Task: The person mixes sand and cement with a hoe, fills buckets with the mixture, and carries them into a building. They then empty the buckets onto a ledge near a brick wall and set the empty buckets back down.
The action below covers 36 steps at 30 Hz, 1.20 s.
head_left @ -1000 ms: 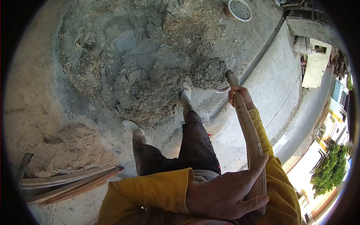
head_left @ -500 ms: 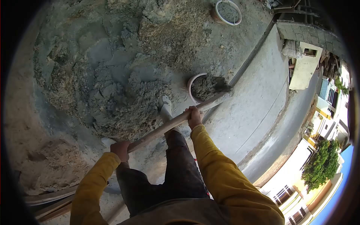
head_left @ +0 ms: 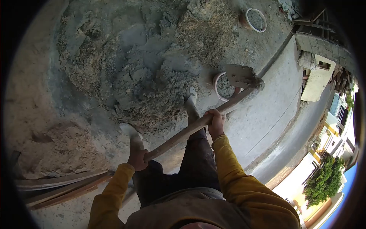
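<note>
My left hand [head_left: 137, 159] is closed round the lower end of a long wooden handle [head_left: 179, 138]. Farther up the same handle, my right hand [head_left: 216, 121] grips it. The handle runs up and right to a metal shovel blade [head_left: 240, 76], which is mostly bare with some wet mix near its socket. Partly beneath the blade is a bucket [head_left: 215, 84] with grey mix inside. A big heap of wet grey mortar [head_left: 141, 82] lies in front of my feet, to the left of the bucket.
A second bucket [head_left: 248, 18] with grey mix stands at the upper right. Wooden planks [head_left: 65, 187] lie at the lower left beside a mound of brown sand [head_left: 61, 152]. A low concrete edge [head_left: 276, 51] runs along the right, and a pale panel [head_left: 319, 78] lies beyond.
The shovel blade, which held a load of mix over the bucket, now shows mostly bare metal and is tilted. Mix shows in the bucket. The whole view has shifted.
</note>
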{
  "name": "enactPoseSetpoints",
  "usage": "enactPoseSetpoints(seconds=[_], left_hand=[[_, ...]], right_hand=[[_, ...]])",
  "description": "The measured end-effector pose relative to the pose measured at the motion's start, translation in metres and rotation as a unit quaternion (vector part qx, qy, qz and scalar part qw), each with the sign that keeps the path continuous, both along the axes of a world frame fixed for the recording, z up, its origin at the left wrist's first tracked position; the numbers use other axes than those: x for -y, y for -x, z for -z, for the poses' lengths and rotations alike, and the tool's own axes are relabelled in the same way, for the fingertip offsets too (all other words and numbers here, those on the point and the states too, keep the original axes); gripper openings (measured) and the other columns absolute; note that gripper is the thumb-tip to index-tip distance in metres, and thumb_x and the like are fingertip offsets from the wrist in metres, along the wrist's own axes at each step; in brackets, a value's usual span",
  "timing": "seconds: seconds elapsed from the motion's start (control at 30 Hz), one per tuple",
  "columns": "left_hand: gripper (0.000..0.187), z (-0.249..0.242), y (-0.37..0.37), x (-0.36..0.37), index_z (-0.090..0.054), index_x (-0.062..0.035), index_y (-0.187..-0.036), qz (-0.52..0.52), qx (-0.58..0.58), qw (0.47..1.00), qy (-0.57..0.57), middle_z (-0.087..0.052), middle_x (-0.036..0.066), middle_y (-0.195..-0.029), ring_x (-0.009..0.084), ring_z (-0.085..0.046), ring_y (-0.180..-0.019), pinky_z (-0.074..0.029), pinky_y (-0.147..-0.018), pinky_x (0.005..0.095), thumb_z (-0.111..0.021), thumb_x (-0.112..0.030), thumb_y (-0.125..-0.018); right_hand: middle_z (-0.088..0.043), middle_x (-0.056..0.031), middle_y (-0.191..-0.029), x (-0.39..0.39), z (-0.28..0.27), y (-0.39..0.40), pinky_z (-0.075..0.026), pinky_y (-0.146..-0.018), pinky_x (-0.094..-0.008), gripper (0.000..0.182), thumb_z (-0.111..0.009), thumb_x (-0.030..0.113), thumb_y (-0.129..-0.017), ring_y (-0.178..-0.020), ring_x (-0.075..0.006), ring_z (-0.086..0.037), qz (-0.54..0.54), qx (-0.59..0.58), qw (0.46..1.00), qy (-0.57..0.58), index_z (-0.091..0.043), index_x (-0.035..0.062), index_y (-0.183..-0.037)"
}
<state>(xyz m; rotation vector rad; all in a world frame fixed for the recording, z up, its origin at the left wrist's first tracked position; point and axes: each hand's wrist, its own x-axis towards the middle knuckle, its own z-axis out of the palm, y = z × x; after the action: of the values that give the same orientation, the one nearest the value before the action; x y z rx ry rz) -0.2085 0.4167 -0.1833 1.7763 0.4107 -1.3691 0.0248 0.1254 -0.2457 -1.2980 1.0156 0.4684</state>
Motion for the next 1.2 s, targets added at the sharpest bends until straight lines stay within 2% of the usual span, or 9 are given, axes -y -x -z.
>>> enactPoseSetpoints(seconds=[0.07, 0.27, 0.4, 0.5, 0.57, 0.67, 0.83, 0.93, 1.2], left_hand=[[0.044, -0.03, 0.014, -0.016, -0.056, -0.0095, -0.11, -0.007, 0.018, 1.0, 0.011, -0.062, 0.016, -0.099, 0.0349, -0.061, -0.092, -0.048, -0.08, 0.0413, -0.066, -0.018, -0.068], [0.07, -0.093, 0.017, -0.084, -0.041, -0.0029, -0.129, -0.271, 0.079, 0.958, 0.043, -0.059, 0.015, -0.094, 0.0266, -0.059, -0.087, -0.046, -0.078, 0.0362, -0.07, -0.021, -0.069], [0.073, -0.167, -0.003, -0.151, -0.029, -0.0036, -0.139, -0.455, -0.028, 0.883, 0.117, -0.054, 0.006, -0.086, 0.0124, -0.05, -0.074, -0.04, -0.068, 0.0265, -0.065, -0.021, -0.078], [0.071, -0.183, -0.005, -0.153, -0.028, 0.0025, -0.138, -0.523, 0.057, 0.828, 0.195, -0.054, 0.005, -0.087, 0.0114, -0.049, -0.072, -0.04, -0.066, 0.0261, -0.062, -0.024, -0.083], [0.071, -0.188, -0.023, -0.138, -0.027, 0.0056, -0.137, -0.511, 0.128, 0.822, 0.214, -0.055, 0.006, -0.087, 0.0111, -0.048, -0.072, -0.039, -0.066, 0.0257, -0.061, -0.029, -0.085], [0.087, -0.192, -0.065, -0.091, -0.028, 0.0109, -0.136, -0.51, 0.276, 0.777, 0.246, -0.058, 0.01, -0.092, 0.01, -0.054, -0.067, -0.042, -0.056, 0.0225, -0.056, -0.053, -0.085], [0.083, -0.208, -0.147, -0.052, -0.023, 0.0119, -0.138, -0.345, 0.221, 0.772, 0.486, -0.053, 0.02, -0.107, 0.0219, -0.055, -0.088, -0.046, -0.074, 0.0317, -0.052, -0.049, -0.089], [0.076, -0.218, -0.178, 0.009, -0.018, 0.0107, -0.139, -0.333, 0.296, 0.727, 0.523, -0.047, 0.025, -0.107, 0.0292, -0.055, -0.084, -0.047, -0.073, 0.0376, -0.05, -0.04, -0.092], [0.076, -0.234, -0.203, 0.03, -0.011, 0.0086, -0.143, -0.201, 0.127, 0.765, 0.599, -0.043, 0.026, -0.126, 0.0306, -0.048, -0.115, -0.037, -0.097, 0.0342, -0.041, -0.043, -0.096]], right_hand=[[-0.056, -0.0113, -0.068, -0.033, 0.003, -0.008, -0.051, -0.061, -0.0357, 0.005, -0.053, 0.005, -0.078, -0.064, -0.0227, -0.057, -0.047, -0.002, 0.999, -0.004, -0.053, -0.0002, -0.079], [-0.052, -0.0086, -0.065, -0.184, 0.107, -0.017, -0.045, -0.051, -0.035, 0.008, -0.056, 0.005, -0.075, -0.056, -0.0202, -0.054, -0.109, -0.023, 0.989, -0.096, -0.051, 0.0008, -0.08], [-0.052, -0.0088, -0.068, -0.315, 0.097, 0.027, -0.046, -0.057, -0.0381, 0.012, -0.055, 0.004, -0.08, -0.057, -0.021, -0.052, -0.15, -0.174, 0.965, -0.123, -0.049, -0.0001, -0.09], [-0.051, -0.0085, -0.068, -0.332, 0.121, 0.044, -0.046, -0.058, -0.0376, 0.011, -0.053, 0.004, -0.081, -0.059, -0.0216, -0.053, -0.172, -0.215, 0.943, -0.187, -0.047, 0.0007, -0.09], [-0.052, -0.0079, -0.067, -0.312, 0.09, 0.023, -0.047, -0.058, -0.0383, 0.008, -0.05, 0.005, -0.082, -0.06, -0.0215, -0.054, -0.256, -0.233, 0.909, -0.234, -0.046, 0.0028, -0.088], [-0.052, -0.0068, -0.066, -0.276, 0.086, -0.003, -0.049, -0.057, -0.0359, 0.006, -0.05, 0.008, -0.084, -0.057, -0.0198, -0.054, -0.176, -0.235, 0.91, -0.292, -0.045, 0.0054, -0.083], [-0.052, -0.0042, -0.065, -0.193, 0.05, -0.06, -0.05, -0.06, -0.0291, 0.006, -0.049, 0.01, -0.084, -0.057, -0.0138, -0.055, -0.073, -0.314, 0.866, -0.382, -0.047, 0.0039, -0.082], [-0.052, -0.0035, -0.066, -0.126, 0.027, -0.085, -0.049, -0.059, -0.0284, 0.008, -0.05, 0.01, -0.083, -0.059, -0.0135, -0.055, -0.044, -0.285, 0.873, -0.393, -0.046, 0.0035, -0.082], [-0.052, -0.0049, -0.065, 0.015, -0.041, -0.132, -0.047, -0.055, -0.0288, 0.009, -0.049, 0.013, -0.083, -0.056, -0.016, -0.053, 0.022, -0.181, 0.948, -0.26, -0.047, 0.0046, -0.082]])
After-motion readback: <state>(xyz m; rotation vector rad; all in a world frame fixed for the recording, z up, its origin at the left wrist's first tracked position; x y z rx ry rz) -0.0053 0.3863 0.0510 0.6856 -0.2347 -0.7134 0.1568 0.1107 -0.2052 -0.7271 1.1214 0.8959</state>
